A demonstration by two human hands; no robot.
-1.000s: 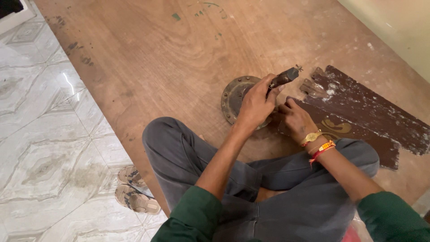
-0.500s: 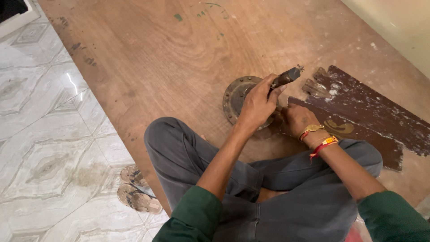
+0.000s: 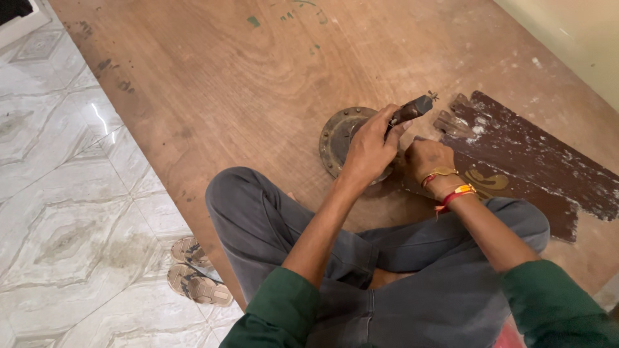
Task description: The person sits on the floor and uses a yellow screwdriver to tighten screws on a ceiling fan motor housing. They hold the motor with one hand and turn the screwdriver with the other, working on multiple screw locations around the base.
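Note:
I sit cross-legged on a large plywood sheet (image 3: 258, 84). A rusty round metal disc (image 3: 336, 132) with holes along its rim lies in front of my knees. My left hand (image 3: 369, 149) rests over the disc and is closed around a dark hand tool (image 3: 412, 108) whose tip points up and to the right. My right hand (image 3: 427, 158), with bracelets on the wrist, is curled into a fist just right of the disc, at the edge of a dark brown painted board (image 3: 529, 161). What the right fist holds is hidden.
A pair of brown sandals (image 3: 193, 274) lies on the patterned tile floor (image 3: 64, 212) to my left. The dark board has scraped, flaking paint and a carved end. A pale wall (image 3: 574, 32) runs along the upper right.
Both hands have stayed on the disc and tool with only slight shifts. The view has barely moved.

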